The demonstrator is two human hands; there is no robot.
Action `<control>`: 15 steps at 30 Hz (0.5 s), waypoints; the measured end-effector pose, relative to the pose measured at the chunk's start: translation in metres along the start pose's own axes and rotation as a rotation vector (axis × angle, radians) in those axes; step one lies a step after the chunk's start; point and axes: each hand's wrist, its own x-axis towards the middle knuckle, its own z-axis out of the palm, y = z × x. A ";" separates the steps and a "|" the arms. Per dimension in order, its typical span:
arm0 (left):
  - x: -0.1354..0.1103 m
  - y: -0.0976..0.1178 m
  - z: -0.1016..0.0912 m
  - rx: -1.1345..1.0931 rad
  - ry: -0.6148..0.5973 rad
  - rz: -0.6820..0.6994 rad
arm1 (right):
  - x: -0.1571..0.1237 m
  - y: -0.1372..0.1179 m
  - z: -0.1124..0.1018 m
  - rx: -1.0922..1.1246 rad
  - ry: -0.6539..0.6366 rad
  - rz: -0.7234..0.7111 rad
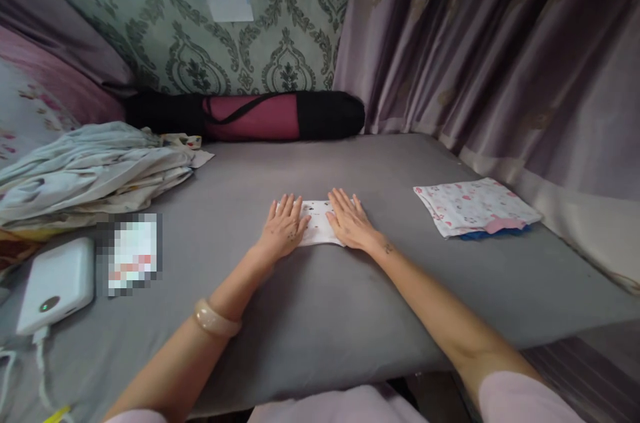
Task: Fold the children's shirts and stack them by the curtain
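A small folded white cloth (pixel 319 221) with tiny printed figures lies on the grey bed sheet (pixel 320 316). My left hand (pixel 284 225) rests flat on its left part, fingers stretched out. On its right part my right hand (pixel 351 221) lies flat too, fingers spread. Both palms press down on the cloth and grip nothing. A pale bangle (pixel 216 319) circles my left wrist.
A folded stack of patterned cloths (pixel 475 206) lies at the right. A heap of crumpled pale fabric (pixel 90 173) sits at the left, with a white power bank (pixel 56 284) in front of it. A black and maroon bag (pixel 260 116) lies against the wall. Curtains (pixel 500 43) hang at the right.
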 end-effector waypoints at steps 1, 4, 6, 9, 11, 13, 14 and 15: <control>-0.001 -0.003 0.000 0.015 0.011 -0.004 | -0.003 0.004 0.000 -0.026 0.012 0.013; -0.004 -0.010 0.006 0.038 -0.013 -0.009 | -0.009 0.013 0.004 -0.064 0.010 0.046; -0.004 -0.011 0.011 0.035 -0.025 -0.009 | -0.011 0.016 0.009 -0.062 0.012 0.054; -0.004 -0.011 0.014 0.024 -0.014 -0.008 | -0.010 0.017 0.014 -0.054 0.030 0.055; -0.004 -0.011 0.015 0.022 -0.001 -0.009 | -0.010 0.016 0.016 -0.046 0.032 0.066; -0.004 -0.012 0.017 0.013 0.016 -0.009 | -0.010 0.015 0.016 -0.033 0.031 0.076; -0.004 -0.013 0.018 0.002 0.022 -0.006 | -0.009 0.015 0.016 -0.024 0.032 0.078; -0.003 -0.014 0.020 -0.015 0.023 -0.003 | -0.009 0.015 0.016 -0.012 0.029 0.080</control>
